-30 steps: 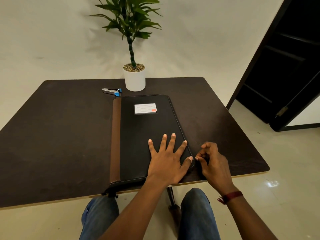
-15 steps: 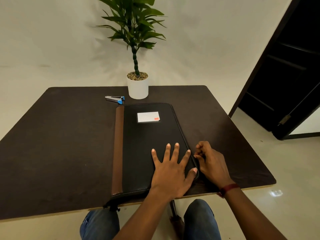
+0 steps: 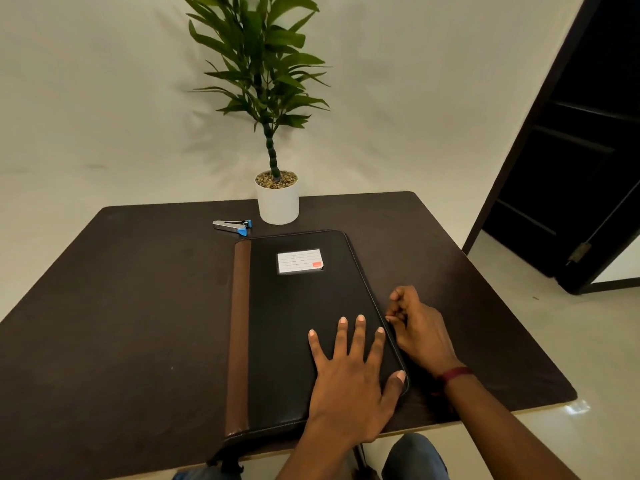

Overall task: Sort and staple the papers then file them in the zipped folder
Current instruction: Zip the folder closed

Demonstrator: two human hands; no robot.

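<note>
The folder (image 3: 294,323) lies flat and closed on the desk (image 3: 121,306), in the lower middle of the frame, with its brown spine strip (image 3: 239,334) toward the left of the picture. My left grip (image 3: 349,382) is open: palm down and fingers spread on the cover, near the folder's lower right corner. My right grip (image 3: 419,327) sits against the folder's right edge with thumb and fingers curled into a pinch on the zip (image 3: 360,271). The pull itself is too small to make out.

The cover looks like smooth, leather-like material, padded and fairly stiff, so I judge it would slide on this dark desk if I tugged without pinning it. The flat palm is the right hold for that. The zip wants a small fingertip pinch, drawn along the edge, and I expect it to drag at the rounded corners. For lifting the whole thing, the spine side seems the firmest place.

I count one folder, one white label (image 3: 300,260) on its cover, one stapler (image 3: 232,226) above the folder's upper left corner, and one potted plant (image 3: 277,199) at upper centre. No loose papers show; I cannot tell if any are inside.
</note>
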